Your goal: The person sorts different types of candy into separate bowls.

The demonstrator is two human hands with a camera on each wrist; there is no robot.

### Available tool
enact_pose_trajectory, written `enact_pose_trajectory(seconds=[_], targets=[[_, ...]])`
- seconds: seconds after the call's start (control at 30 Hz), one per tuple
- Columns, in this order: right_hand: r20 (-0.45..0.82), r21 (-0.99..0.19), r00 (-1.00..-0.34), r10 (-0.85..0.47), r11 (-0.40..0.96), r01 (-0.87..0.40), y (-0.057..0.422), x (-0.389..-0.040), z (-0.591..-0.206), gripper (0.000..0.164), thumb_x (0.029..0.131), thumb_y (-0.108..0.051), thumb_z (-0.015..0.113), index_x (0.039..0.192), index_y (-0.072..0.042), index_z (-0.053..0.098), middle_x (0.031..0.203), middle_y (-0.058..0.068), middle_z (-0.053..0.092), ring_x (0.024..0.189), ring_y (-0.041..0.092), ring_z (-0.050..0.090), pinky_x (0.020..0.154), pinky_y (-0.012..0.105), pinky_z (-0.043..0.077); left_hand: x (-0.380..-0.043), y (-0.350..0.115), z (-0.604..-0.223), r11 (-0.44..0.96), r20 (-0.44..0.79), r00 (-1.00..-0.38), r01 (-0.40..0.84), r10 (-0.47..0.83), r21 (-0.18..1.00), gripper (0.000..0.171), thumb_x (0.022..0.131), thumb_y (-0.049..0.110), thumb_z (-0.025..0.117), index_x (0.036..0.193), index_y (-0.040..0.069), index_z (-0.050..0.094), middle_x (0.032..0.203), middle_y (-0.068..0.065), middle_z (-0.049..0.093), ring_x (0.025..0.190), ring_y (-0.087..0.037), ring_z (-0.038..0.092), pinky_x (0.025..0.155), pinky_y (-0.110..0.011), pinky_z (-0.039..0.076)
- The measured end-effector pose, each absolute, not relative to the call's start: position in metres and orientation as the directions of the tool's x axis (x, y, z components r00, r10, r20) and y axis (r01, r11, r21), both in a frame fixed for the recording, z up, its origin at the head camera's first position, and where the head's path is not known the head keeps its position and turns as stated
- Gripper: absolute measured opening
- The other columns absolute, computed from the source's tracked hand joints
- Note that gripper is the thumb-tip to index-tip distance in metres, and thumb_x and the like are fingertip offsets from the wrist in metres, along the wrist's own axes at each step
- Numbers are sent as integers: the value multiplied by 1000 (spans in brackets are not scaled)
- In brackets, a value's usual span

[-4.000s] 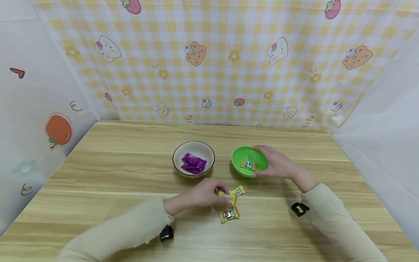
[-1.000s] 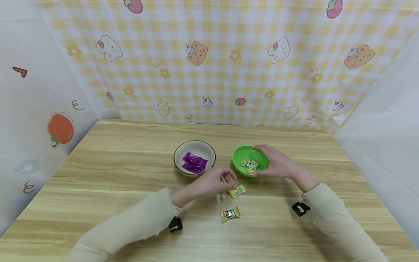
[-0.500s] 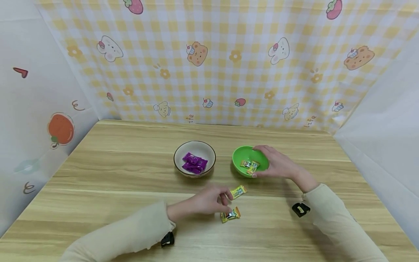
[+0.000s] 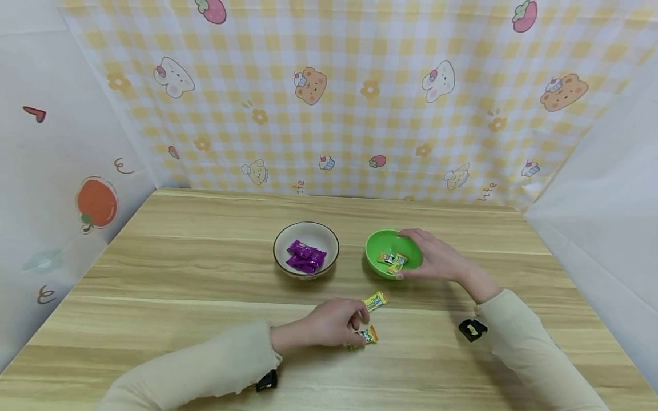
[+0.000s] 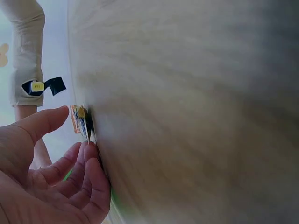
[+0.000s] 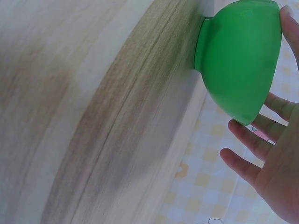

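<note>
My left hand [image 4: 336, 323] is low over the table, fingertips around a yellow wrapped candy [image 4: 369, 334]. In the left wrist view a gap shows between thumb and fingers, with the candy [image 5: 80, 122] at the fingertips. Just beyond lies another yellow wrapped candy [image 4: 377, 300], partly behind the fingers. My right hand [image 4: 437, 258] holds the green bowl [image 4: 378, 244] by its right side, thumb at the near rim and fingers at the far rim. Inside that bowl are two yellow candies [image 4: 394, 262]. The right wrist view shows the bowl [image 6: 240, 60] standing on the table.
To the left of the green bowl stands a white bowl [image 4: 288, 242] with a dark rim, containing several purple wrapped candies [image 4: 307, 257]. A yellow checked cloth [image 4: 339, 125] hangs behind the wooden table [image 4: 180, 257].
A second yellow candy has come to lie in the green bowl since the earliest frame. My left hand has drawn back from near the bowls to the nearer candy. The right hand has stayed put.
</note>
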State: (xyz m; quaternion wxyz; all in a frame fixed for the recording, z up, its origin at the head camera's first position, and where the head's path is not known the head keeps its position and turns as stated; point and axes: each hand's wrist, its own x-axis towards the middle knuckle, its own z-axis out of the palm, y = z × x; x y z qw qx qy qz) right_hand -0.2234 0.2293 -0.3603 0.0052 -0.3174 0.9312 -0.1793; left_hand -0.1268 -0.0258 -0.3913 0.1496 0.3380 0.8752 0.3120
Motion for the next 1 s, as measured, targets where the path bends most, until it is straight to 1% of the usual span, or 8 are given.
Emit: enact_pose_trajectory(seconds=[0.2,0.37,0.6,0.83,1.0], targets=[[105,-333,-797,-595,734,-592,230,-224,-362,93,62,-64,65,130,-8,36,126,14,41,112,27,41,82,46,40,-125,-24,-392,596,-33,-728,533,685,601,27,67,21,75,87,14,59,66,15,49,58,1,43,54,-15,35],[104,-333,-797,-595,735,-591,230,-224,-361,93,62,-64,65,130,-9,36,127,14,41,112,27,41,81,46,41,-124,-24,-391,580,-5,-708,574,706,578,25,66,19,75,85,14,59,65,14,48,57,1,42,53,-14,35],[101,-331,-792,-602,731,-597,230,-223,-361,92,63,-63,64,131,-8,35,127,14,41,112,28,40,82,47,40,-124,-25,-392,569,15,-687,613,726,548,21,65,19,75,77,15,57,62,14,45,56,1,41,52,-13,33],[108,-343,-790,-604,723,-600,232,-222,-360,91,64,-62,65,131,-7,36,127,15,41,114,28,39,86,46,37,-124,-27,-389,565,-6,-690,587,723,581,18,67,16,73,75,16,57,65,12,46,59,-1,43,54,-15,35],[117,-345,-783,-611,715,-609,234,-222,-361,89,65,-60,65,130,-7,36,127,15,41,115,28,38,87,46,36,-126,-30,-388,535,-24,-700,524,714,663,16,71,13,72,78,15,57,65,12,48,55,0,46,54,-15,39]])
